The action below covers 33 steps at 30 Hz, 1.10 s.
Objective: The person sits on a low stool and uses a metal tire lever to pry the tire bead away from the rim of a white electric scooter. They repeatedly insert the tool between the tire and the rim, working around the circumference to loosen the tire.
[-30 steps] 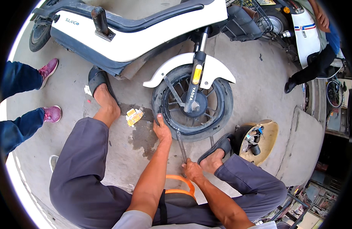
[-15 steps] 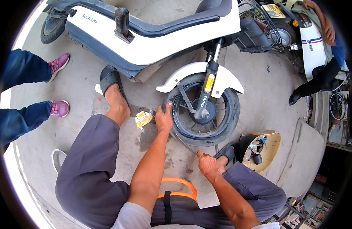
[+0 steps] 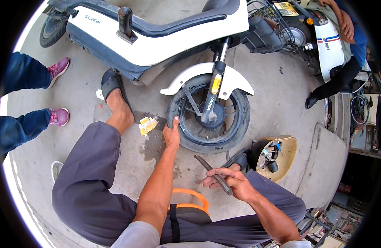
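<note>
A white electric scooter (image 3: pixel 165 41) lies on its side, its front wheel toward me. My left hand (image 3: pixel 171 134) grips the black tyre (image 3: pixel 242 124) at its lower left, thumb on the upper face and fingers mostly hidden at the edge. Below the wheel, my right hand (image 3: pixel 236 184) holds a dark flat tyre lever (image 3: pixel 202 162) between thumb and fingers, clear of the tyre. A thin rod (image 3: pixel 227 155) sticks out from the tyre's lower edge beside my sandal.
A cream-lined bowl-shaped container (image 3: pixel 290 159) with tools stands to the right of my sandal (image 3: pixel 240 157). A yellow-and-white wrapper (image 3: pixel 148 125) lies left of the wheel. Someone in pink shoes (image 3: pixel 59 117) stands at left; another person (image 3: pixel 337 80) is beside a second scooter (image 3: pixel 329 49).
My right hand has come away from the tyre's lower edge and now holds the lever tilted in its fingers. My left hand stays on the tyre; the whole view has shifted slightly.
</note>
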Available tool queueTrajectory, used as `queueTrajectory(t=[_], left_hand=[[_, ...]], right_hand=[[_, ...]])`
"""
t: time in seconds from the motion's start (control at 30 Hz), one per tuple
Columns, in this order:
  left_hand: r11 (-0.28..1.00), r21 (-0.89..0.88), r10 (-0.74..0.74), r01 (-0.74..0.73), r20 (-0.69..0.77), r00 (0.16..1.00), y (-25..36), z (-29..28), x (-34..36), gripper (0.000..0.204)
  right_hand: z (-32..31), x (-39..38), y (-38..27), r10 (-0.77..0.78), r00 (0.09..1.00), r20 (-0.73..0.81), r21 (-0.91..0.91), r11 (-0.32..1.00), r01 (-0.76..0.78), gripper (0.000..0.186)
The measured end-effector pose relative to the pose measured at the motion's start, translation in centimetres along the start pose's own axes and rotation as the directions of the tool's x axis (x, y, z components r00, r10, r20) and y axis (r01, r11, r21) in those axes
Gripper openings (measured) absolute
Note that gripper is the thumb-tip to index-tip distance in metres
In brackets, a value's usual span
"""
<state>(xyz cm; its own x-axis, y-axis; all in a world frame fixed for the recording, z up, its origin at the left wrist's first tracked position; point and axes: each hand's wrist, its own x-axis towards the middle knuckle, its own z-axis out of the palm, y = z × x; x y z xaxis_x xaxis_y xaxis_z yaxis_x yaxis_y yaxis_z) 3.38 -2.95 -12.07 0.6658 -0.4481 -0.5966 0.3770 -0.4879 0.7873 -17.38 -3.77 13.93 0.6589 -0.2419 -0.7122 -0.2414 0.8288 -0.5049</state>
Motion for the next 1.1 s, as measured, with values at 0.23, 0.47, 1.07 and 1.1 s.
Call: queueTrajectory(t=[0.23,0.47,1.07,1.1], left_hand=[[0.990,0.121,0.071,-0.076,0.047,0.996,2.3,-1.3,2.7,0.080],[0.988,0.064,0.137,-0.140,0.042,0.990,3.0,0.3,1.7,0.074],[0.989,0.078,0.125,-0.127,0.035,0.992,2.1,-0.9,2.4,0.084],[0.990,0.060,0.128,-0.130,0.039,0.991,1.8,-0.4,2.5,0.084]], right_hand=[[3.2,-1.0,-10.6,-0.315,0.931,0.185,-0.960,0.143,0.240,0.030],[-1.8,0.0,-8.2,-0.309,0.951,-0.020,-0.998,0.057,-0.002,0.028],[-0.1,3.4,-12.1,-0.014,0.983,-0.181,-0.983,-0.013,-0.181,0.018],[-2.8,3.1,-11.0,-0.033,0.955,-0.296,-0.955,-0.014,-0.296,0.018]])
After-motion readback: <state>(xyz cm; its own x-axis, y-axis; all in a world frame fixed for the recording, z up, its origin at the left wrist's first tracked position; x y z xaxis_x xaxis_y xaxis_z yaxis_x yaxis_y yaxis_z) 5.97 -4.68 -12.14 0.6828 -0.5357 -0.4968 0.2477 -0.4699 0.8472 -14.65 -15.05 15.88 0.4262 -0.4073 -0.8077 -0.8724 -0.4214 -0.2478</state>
